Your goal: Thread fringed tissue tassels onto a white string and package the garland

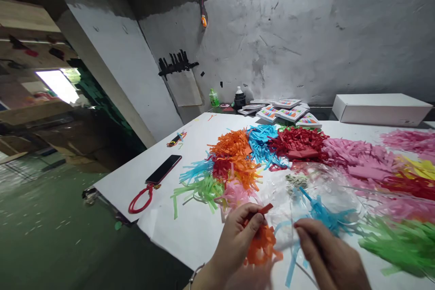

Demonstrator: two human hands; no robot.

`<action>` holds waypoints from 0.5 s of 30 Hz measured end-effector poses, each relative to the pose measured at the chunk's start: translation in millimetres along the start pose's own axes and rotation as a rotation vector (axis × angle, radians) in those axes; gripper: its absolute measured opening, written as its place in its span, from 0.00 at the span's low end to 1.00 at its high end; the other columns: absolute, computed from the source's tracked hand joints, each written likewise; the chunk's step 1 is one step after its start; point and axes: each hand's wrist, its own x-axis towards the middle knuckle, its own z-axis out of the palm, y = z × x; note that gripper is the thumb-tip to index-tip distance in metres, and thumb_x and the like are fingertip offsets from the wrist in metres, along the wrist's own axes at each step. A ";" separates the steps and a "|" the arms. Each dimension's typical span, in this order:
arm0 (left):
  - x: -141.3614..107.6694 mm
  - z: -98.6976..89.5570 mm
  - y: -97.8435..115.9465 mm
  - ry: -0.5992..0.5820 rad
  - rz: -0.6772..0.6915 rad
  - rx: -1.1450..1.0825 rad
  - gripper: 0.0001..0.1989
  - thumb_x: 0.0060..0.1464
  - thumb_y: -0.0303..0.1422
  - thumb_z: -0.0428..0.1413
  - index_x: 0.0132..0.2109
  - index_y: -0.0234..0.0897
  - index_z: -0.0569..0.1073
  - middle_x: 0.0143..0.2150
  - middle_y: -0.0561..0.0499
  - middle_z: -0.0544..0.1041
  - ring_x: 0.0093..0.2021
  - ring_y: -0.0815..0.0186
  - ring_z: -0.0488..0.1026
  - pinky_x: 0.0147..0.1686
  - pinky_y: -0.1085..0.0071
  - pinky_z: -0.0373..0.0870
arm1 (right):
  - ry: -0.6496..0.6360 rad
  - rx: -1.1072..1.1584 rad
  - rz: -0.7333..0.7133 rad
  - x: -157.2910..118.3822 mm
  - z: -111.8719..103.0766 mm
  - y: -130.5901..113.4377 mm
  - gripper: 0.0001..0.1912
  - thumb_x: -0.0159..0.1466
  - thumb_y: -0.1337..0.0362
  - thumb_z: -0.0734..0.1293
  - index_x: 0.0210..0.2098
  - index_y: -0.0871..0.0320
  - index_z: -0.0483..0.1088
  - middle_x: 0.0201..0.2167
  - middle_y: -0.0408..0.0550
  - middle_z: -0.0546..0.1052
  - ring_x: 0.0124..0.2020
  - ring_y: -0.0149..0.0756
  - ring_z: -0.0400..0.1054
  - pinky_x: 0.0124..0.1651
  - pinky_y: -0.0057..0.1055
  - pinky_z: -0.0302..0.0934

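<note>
My left hand (pixel 238 233) is closed on an orange tissue-paper tassel (pixel 261 247). Its twisted top sticks out above the thumb, and the cut strips hang below the fingers. To the right, my right hand (pixel 329 253) pinches a thin pale string (pixel 292 210), which runs upward from the fingertips. Just beyond that hand lies a blue paper tassel (pixel 324 215) on the white table (pixel 190 240). Behind it is a clear plastic bag (pixel 326 181) beside a small bundle of pale string (pixel 295 181).
Past my hands lie heaps of orange (pixel 233 145), blue (pixel 263 140), red (pixel 299 142), pink (pixel 363 158) and green (pixel 404 242) tassels. A phone (pixel 163 169) with a red strap lies at left. Printed packs (pixel 288 112) and a white box (pixel 380 109) stand by the wall.
</note>
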 end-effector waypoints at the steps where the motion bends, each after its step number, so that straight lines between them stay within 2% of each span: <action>1: -2.2 4.5 -0.4 -0.001 0.013 -0.012 0.19 0.55 0.49 0.62 0.39 0.34 0.79 0.31 0.48 0.76 0.30 0.67 0.71 0.30 0.75 0.67 | -0.043 -0.014 -0.056 -6.4 9.8 -3.9 0.10 0.72 0.56 0.60 0.44 0.50 0.71 0.32 0.42 0.80 0.27 0.32 0.75 0.31 0.26 0.66; 4: -9.5 13.7 -0.7 -0.037 0.034 -0.045 0.20 0.58 0.49 0.59 0.39 0.35 0.80 0.30 0.49 0.75 0.31 0.67 0.70 0.32 0.74 0.67 | -0.095 -0.053 -0.127 -15.3 26.0 -4.8 0.11 0.74 0.58 0.56 0.45 0.52 0.68 0.31 0.43 0.80 0.26 0.32 0.75 0.31 0.25 0.65; 8: -15.9 17.2 -3.1 0.013 0.033 -0.067 0.17 0.60 0.46 0.58 0.40 0.37 0.82 0.31 0.49 0.77 0.32 0.66 0.71 0.34 0.73 0.68 | -0.110 -0.076 -0.118 -16.7 26.5 0.9 0.12 0.74 0.59 0.55 0.44 0.53 0.68 0.28 0.42 0.78 0.24 0.32 0.74 0.29 0.25 0.64; 12: -15.4 17.6 -6.2 0.102 0.066 -0.098 0.11 0.53 0.42 0.65 0.38 0.39 0.84 0.37 0.46 0.80 0.40 0.62 0.75 0.42 0.71 0.71 | -0.072 -0.076 -0.109 -19.7 25.1 -3.1 0.12 0.74 0.58 0.56 0.43 0.54 0.69 0.28 0.42 0.78 0.25 0.32 0.75 0.29 0.25 0.65; 15: -14.3 19.1 -7.1 0.158 0.013 -0.191 0.11 0.48 0.41 0.69 0.36 0.39 0.83 0.35 0.47 0.81 0.38 0.62 0.77 0.40 0.71 0.73 | -0.061 -0.075 -0.102 -21.1 25.6 -6.8 0.13 0.74 0.59 0.55 0.42 0.53 0.69 0.27 0.42 0.78 0.24 0.32 0.74 0.28 0.25 0.64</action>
